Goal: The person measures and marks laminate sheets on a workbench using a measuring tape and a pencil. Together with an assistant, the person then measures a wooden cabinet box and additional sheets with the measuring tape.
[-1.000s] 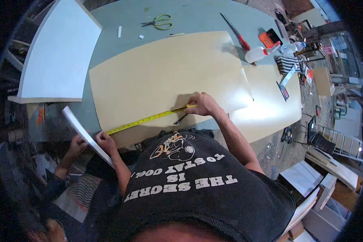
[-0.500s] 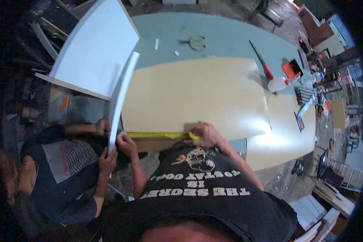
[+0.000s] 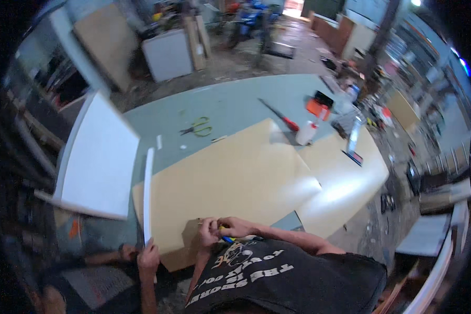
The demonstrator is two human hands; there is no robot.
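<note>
My two hands are together over the near edge of a cream sheet [image 3: 230,178], close to my shirt. My right hand [image 3: 236,227] is closed round a yellow and blue tape measure [image 3: 227,238], mostly hidden by the fingers. Against it, my left hand [image 3: 208,232] is curled shut; what its fingers grip is hidden. No drawn-out tape shows. To the left, a co-worker's hand [image 3: 148,256] holds the near end of a long, narrow white board [image 3: 148,196], which lies over the left part of the cream sheet.
A large white panel [image 3: 97,157] stands at the left of the green tabletop [image 3: 230,94]. Yellow-handled scissors [image 3: 198,128], a red-handled saw [image 3: 280,115], a spray bottle [image 3: 306,133] and an orange box [image 3: 317,107] lie farther back. Another cream sheet [image 3: 345,183] lies right.
The yellow tape, stretched between my hands along the sheet's near edge before, no longer shows. My hands have come together. The co-worker's white board has been lowered, and the view has tilted up.
</note>
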